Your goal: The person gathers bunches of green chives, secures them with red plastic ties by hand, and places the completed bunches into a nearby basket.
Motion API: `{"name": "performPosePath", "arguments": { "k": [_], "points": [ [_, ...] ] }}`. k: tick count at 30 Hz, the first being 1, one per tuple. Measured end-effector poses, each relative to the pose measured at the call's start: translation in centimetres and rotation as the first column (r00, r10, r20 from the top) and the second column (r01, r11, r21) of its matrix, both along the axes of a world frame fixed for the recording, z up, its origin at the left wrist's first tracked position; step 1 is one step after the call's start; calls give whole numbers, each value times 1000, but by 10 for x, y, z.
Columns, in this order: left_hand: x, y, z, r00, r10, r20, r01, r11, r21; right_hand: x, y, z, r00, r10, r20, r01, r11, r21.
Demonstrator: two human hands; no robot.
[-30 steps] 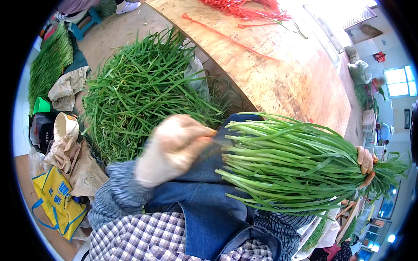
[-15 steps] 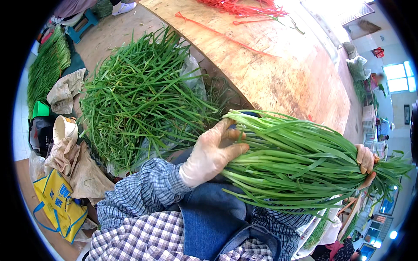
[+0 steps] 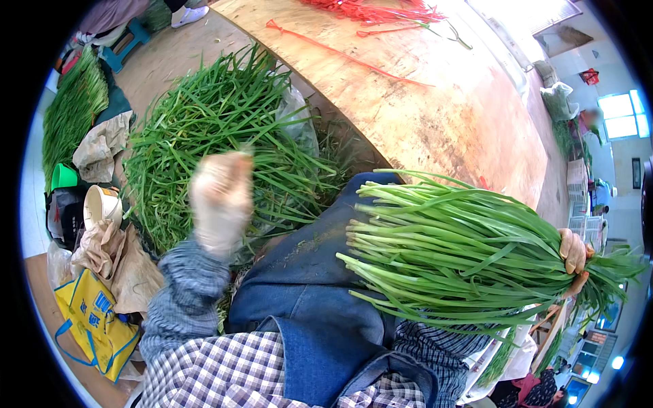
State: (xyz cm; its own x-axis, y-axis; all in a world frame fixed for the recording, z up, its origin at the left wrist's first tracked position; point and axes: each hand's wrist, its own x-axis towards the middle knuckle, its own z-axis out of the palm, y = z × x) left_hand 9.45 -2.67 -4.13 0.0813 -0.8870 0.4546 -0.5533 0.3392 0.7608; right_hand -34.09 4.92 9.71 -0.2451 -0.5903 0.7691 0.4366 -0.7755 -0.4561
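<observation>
A thick bunch of garlic chives [image 3: 456, 251] lies sideways across my lap, its pale cut stems facing left. My right hand [image 3: 575, 262] is wrapped round its leafy end, and the leaf tips stick out beyond my fingers. My left hand [image 3: 221, 200], in a thin pale glove, is apart from the bunch. It hovers over the near part of a big loose heap of garlic chives [image 3: 224, 122]; motion smears its fingers, so what they hold, if anything, does not show.
A wooden table [image 3: 449, 122] stands ahead, bearing red plastic ties [image 3: 381, 10] and one separate red tie [image 3: 347, 58]. At left are a white bucket [image 3: 102, 207], a green bowl [image 3: 64, 175], a yellow bag [image 3: 95, 326] and a blue stool [image 3: 126, 44]. Other people are farther off.
My left hand has come off the stem ends of the bunch and moved left over the heap. The right hand keeps its grip, nearly still.
</observation>
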Motion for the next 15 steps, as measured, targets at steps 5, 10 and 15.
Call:
{"name": "performPosePath", "arguments": {
  "k": [5,10,15],
  "points": [
    [-4,6,30,962,-176,210,176,984,19,-5,1,-8,999,2,38,-3,1000,11],
    [-65,24,51,793,-553,-255,585,808,67,3,6,13,1000,-7,6,6,991,136],
    [-82,32,54,714,-652,-254,670,742,-21,-10,-2,0,999,37,14,-39,978,207]
  ]
}}
